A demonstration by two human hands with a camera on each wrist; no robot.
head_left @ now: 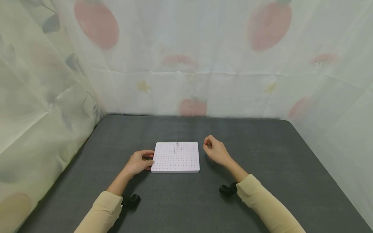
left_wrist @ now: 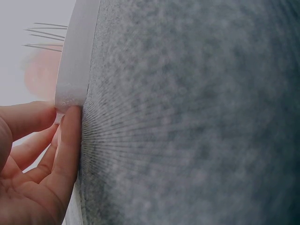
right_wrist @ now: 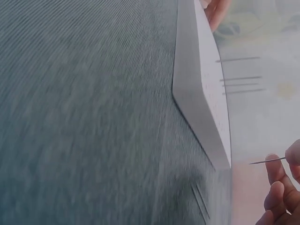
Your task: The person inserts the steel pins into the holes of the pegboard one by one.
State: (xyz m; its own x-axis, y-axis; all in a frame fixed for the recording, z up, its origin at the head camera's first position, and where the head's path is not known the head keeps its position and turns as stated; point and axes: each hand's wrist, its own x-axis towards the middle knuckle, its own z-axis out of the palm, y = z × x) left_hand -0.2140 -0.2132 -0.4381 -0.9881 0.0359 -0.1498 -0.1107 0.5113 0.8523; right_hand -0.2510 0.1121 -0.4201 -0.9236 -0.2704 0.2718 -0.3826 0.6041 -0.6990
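Pin (right_wrist: 259, 162) looks light, stiff, slippery; I'd grip behind tip. Right hand (head_left: 216, 151) pinches it; left hand (head_left: 138, 162) holds holed white board (head_left: 175, 165) by edge.

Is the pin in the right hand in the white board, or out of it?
Out: in the right wrist view, the right hand pinches the pin, its tip free, with a gap between it and the white board.

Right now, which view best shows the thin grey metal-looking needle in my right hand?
The right wrist view: the needle shows close up, tip visible. The head view shows your right hand, the needle too fine to make out; left wrist shows neither.
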